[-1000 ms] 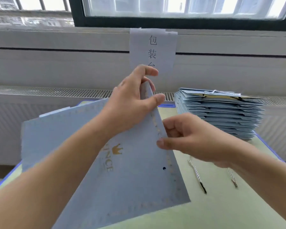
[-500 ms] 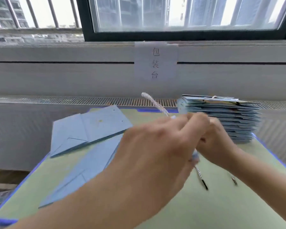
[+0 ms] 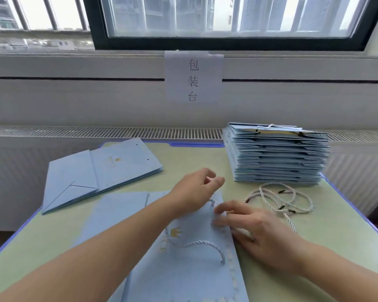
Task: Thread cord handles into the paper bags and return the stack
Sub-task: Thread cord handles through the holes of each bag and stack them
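As the flat paper bag (image 3: 183,264) lay on the table (image 3: 205,162) before me, both hands worked at its top edge.

My left hand (image 3: 196,192) hovered loosely curled over the upper hole, seemingly holding nothing; my right hand (image 3: 264,236) pressed spread fingers on the bag's edge. The threaded cord (image 3: 194,244) looked soft and limp, best pinched near its stiff tip. The bag seemed light, thin, easily creased, so I judged its folded edge the safest hold. Spare cords (image 3: 279,199) waited beside the stack (image 3: 275,155).

The right hand (image 3: 258,232) is motion-blurred at its fingertips — its grip unreadable — and the near bag (image 3: 183,269) runs off the bottom edge.
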The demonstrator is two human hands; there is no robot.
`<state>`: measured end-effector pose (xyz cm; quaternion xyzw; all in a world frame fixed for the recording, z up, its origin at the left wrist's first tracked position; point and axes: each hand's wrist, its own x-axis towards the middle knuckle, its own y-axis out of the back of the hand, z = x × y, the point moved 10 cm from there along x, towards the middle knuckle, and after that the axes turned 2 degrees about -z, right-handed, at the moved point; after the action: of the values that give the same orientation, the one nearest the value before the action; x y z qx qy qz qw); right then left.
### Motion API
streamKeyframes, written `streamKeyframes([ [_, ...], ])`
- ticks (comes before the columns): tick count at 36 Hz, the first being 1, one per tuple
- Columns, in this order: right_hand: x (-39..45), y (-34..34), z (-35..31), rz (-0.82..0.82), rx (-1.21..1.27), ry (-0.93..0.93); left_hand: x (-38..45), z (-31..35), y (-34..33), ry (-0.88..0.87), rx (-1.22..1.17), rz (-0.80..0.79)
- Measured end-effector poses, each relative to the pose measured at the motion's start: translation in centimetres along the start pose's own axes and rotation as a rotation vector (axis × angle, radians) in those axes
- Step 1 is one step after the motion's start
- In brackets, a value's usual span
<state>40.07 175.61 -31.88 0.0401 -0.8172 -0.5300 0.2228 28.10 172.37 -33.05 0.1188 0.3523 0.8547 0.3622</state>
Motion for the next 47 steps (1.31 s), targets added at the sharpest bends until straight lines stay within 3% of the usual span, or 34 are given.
streamKeyframes([
  [4, 0.3, 1.0, -0.2, 0.056, 0.142, 0.014, 0.3, -0.7, -0.8, 0.029, 0.193, 0.044],
  [8, 0.3, 4.3, 3.0, 0.08, 0.295, -0.167, 0.1, -0.8, -1.0, -0.018, 0.199, 0.06],
  [14, -1.1, 1.8, 5.1, -0.432, 0.026, -0.244, -0.1, -1.9, -1.7, -0.006, 0.038, -0.176],
  [19, -1.0, 0.3, 4.6, -0.493, -0.111, -0.182, -0.5, -1.9, -1.6, 0.004, -0.175, -0.294],
  [22, 0.0, 0.6, 4.2, -0.403, -0.11, -0.154, -0.6, -2.1, -1.2, 0.002, -0.299, -0.305],
  [26, 1.8, 1.6, 4.5, -0.192, 0.235, -0.277, -0.4, -2.5, -0.9, -0.013, -0.412, -0.299],
  [30, 3.9, 0.7, 4.3, -0.115, 0.561, -0.347, -0.3, -2.4, -0.7, -0.046, -0.471, -0.297],
  [35, 5.1, -0.4, 4.5, -0.051, 0.686, -0.358, -0.2, -2.3, -0.6, -0.07, -0.514, -0.295],
  [40, 3.9, 0.6, 6.4, 0.151, 0.869, -0.465, -0.3, -2.0, -0.4, -0.09, -0.574, -0.328],
  [43, 3.3, 1.0, 6.9, 0.204, 0.884, -0.52, -0.4, -2.0, -0.3, -0.077, -0.633, -0.345],
  [47, 3.3, -0.1, 6.3, 0.122, 0.668, -0.543, -0.4, -2.0, -0.4, -0.054, -0.715, -0.373],
])
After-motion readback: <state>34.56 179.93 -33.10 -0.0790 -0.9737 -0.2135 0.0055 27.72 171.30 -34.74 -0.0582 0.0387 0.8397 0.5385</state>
